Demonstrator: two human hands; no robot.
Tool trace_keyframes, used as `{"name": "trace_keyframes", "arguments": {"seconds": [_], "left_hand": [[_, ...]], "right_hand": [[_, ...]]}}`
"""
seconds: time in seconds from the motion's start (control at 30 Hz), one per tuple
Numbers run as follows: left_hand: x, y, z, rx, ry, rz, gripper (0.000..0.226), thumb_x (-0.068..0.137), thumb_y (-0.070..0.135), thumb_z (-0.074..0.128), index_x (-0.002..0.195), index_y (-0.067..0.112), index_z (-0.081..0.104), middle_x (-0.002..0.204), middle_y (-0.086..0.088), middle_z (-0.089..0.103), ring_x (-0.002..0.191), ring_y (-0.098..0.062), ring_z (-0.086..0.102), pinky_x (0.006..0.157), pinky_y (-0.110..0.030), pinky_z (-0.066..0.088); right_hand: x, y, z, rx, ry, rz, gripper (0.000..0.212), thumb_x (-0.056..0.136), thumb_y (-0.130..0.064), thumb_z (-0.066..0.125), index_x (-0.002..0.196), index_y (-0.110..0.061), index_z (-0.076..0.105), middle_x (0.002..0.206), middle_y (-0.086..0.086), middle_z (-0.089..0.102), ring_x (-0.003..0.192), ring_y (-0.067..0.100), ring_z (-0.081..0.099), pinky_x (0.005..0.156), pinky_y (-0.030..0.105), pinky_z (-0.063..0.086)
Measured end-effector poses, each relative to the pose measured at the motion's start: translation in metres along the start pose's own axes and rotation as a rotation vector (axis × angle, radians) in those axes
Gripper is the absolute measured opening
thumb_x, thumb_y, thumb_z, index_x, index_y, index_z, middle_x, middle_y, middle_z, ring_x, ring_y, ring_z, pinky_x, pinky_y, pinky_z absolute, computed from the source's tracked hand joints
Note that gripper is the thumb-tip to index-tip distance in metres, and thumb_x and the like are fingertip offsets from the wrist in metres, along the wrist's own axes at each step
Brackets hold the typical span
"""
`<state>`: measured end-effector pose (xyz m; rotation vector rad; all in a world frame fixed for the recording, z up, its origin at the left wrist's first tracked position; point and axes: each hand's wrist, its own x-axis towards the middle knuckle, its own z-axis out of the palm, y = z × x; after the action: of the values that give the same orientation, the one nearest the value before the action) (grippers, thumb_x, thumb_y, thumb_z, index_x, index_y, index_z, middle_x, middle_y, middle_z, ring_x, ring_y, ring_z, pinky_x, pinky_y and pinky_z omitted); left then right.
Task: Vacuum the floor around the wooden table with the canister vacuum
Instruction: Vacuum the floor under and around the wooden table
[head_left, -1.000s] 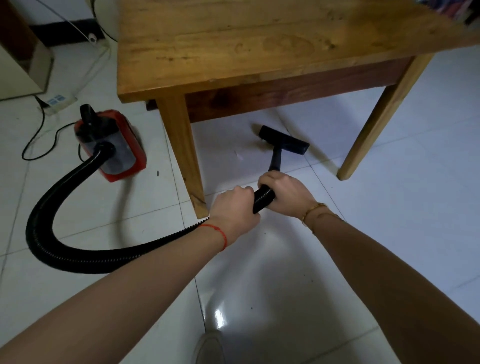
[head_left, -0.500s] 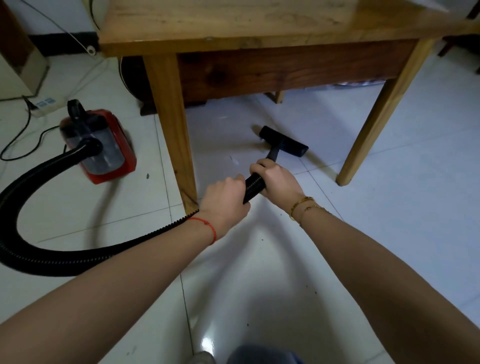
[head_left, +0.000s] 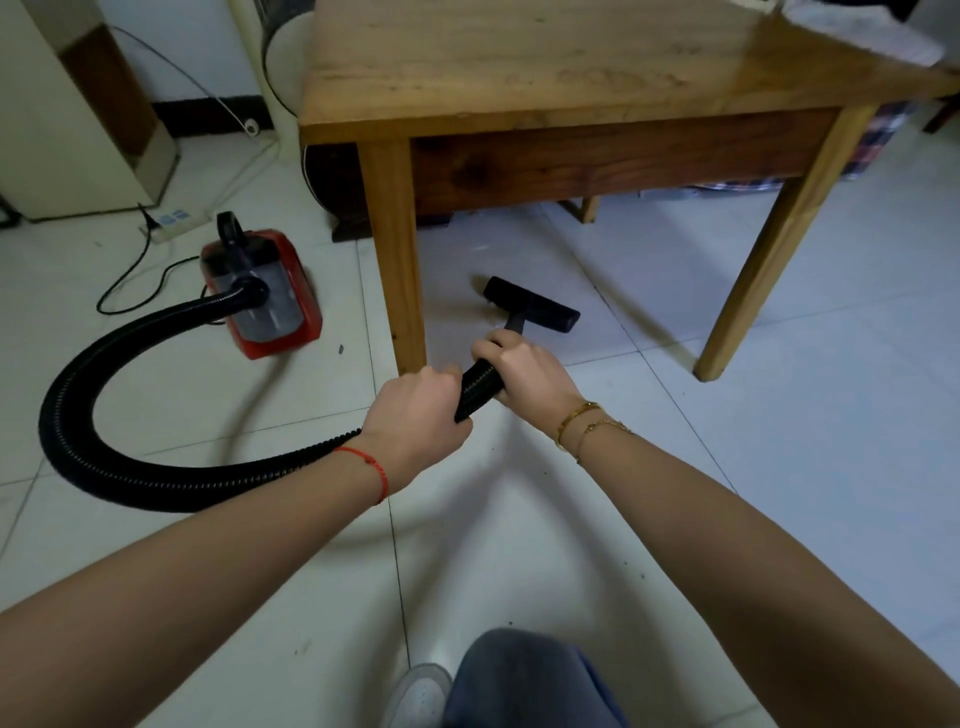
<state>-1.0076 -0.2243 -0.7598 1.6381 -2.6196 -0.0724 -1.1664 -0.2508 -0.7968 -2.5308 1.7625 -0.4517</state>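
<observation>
Currently the floor nozzle sits flat on the white tile floor under the front edge of the wooden table, between the near-left leg and the near-right leg, nearer the left one.

Risks, as judged from this layout:
- Nozzle or hose could knock the near-left leg on a leftward sweep; the left hand is already just beside the foot of that leg.
- The corrugated hose loops wide to the left before returning to the red canister vacuum. A further reach under the table would take up the loop and could drag or tip the canister (it appears to stand close to the leg, with little room to swing).
- The canister's cord runs to a power strip behind it; a dragged canister might strain the plug.
- Small dark specks lie on the tile close to the person's feet, outside the nozzle's present reach, so that patch could get missed.

Hand pose: both arms extended forward and down. Left hand is wrapped fully round the hose, knuckles up, fingers closed. Right hand is ahead of it, closed round the hose end where the short rigid tube to the nozzle starts, fingers curled over the top. The two hands are near each other with a short stretch of hose showing between them.
</observation>
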Motion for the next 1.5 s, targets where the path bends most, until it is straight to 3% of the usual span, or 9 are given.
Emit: {"name": "trace_keyframes", "arguments": {"seconds": [0.2, 0.5, 0.63, 0.87, 1.03, 1.33, 1.5], "left_hand": [[-0.022, -0.002, -0.013, 0.061, 0.006, 0.014, 0.023, 0.088, 0.036, 0.053, 0.094, 0.017, 0.041, 0.069, 0.001, 0.045, 0.06, -0.023, 0.047, 0.054, -0.029, 0.036], [-0.022, 0.016, -0.016, 0.039, -0.028, 0.024, 0.018, 0.086, 0.029, 0.053, 0.095, 0.017, 0.044, 0.069, 0.002, 0.044, 0.061, -0.023, 0.049, 0.056, -0.029, 0.039], [-0.011, 0.017, -0.004, 0.018, -0.028, 0.018, 0.018, 0.085, 0.028, 0.053, 0.093, 0.017, 0.042, 0.068, 0.002, 0.042, 0.061, -0.024, 0.049, 0.056, -0.029, 0.039], [0.033, 0.016, 0.012, -0.016, -0.025, 0.019, 0.017, 0.084, 0.027, 0.054, 0.093, 0.017, 0.044, 0.071, 0.001, 0.046, 0.059, -0.023, 0.049, 0.053, -0.029, 0.038], [0.078, 0.022, 0.025, -0.049, -0.002, 0.03, 0.014, 0.086, 0.023, 0.053, 0.094, 0.017, 0.043, 0.072, 0.001, 0.046, 0.059, -0.02, 0.045, 0.046, -0.026, 0.026], [0.164, 0.043, 0.057, -0.061, 0.0, 0.066, 0.028, 0.087, 0.017, 0.051, 0.114, 0.01, 0.048, 0.077, -0.002, 0.048, 0.062, -0.022, 0.045, 0.054, -0.03, 0.033], [0.196, 0.059, 0.071, -0.095, -0.012, 0.084, 0.016, 0.087, 0.015, 0.052, 0.103, 0.01, 0.048, 0.079, -0.003, 0.051, 0.061, -0.022, 0.046, 0.054, -0.03, 0.035]], "right_hand": [[-0.009, -0.019, -0.011, -0.016, 0.009, -0.017, 0.019, 0.082, -0.003, 0.063, 0.099, -0.004, 0.055, 0.099, 0.015, 0.055, 0.086, 0.034, 0.055, 0.063, 0.038, 0.049], [-0.023, -0.007, -0.016, -0.022, 0.01, -0.042, 0.022, 0.079, -0.002, 0.065, 0.099, -0.004, 0.055, 0.1, 0.016, 0.056, 0.089, 0.034, 0.055, 0.062, 0.034, 0.043], [-0.018, 0.004, -0.004, -0.008, 0.004, -0.008, 0.02, 0.078, -0.003, 0.065, 0.096, -0.005, 0.055, 0.098, 0.014, 0.057, 0.086, 0.033, 0.056, 0.061, 0.036, 0.049], [0.002, 0.036, 0.011, 0.004, 0.007, 0.081, 0.016, 0.081, -0.009, 0.063, 0.095, -0.008, 0.057, 0.102, 0.01, 0.059, 0.087, 0.03, 0.057, 0.062, 0.032, 0.046], [0.023, 0.07, 0.019, -0.015, 0.021, 0.157, 0.017, 0.083, -0.013, 0.062, 0.099, -0.01, 0.058, 0.105, 0.008, 0.058, 0.09, 0.029, 0.057, 0.064, 0.034, 0.049], [0.056, 0.141, 0.033, -0.04, -0.03, 0.309, 0.027, 0.084, -0.01, 0.062, 0.111, -0.009, 0.056, 0.117, 0.008, 0.053, 0.103, 0.028, 0.054, 0.072, 0.041, 0.054], [0.062, 0.178, 0.037, -0.073, -0.084, 0.346, 0.029, 0.085, -0.014, 0.063, 0.113, -0.01, 0.055, 0.121, 0.007, 0.052, 0.109, 0.027, 0.053, 0.076, 0.04, 0.053]]}}
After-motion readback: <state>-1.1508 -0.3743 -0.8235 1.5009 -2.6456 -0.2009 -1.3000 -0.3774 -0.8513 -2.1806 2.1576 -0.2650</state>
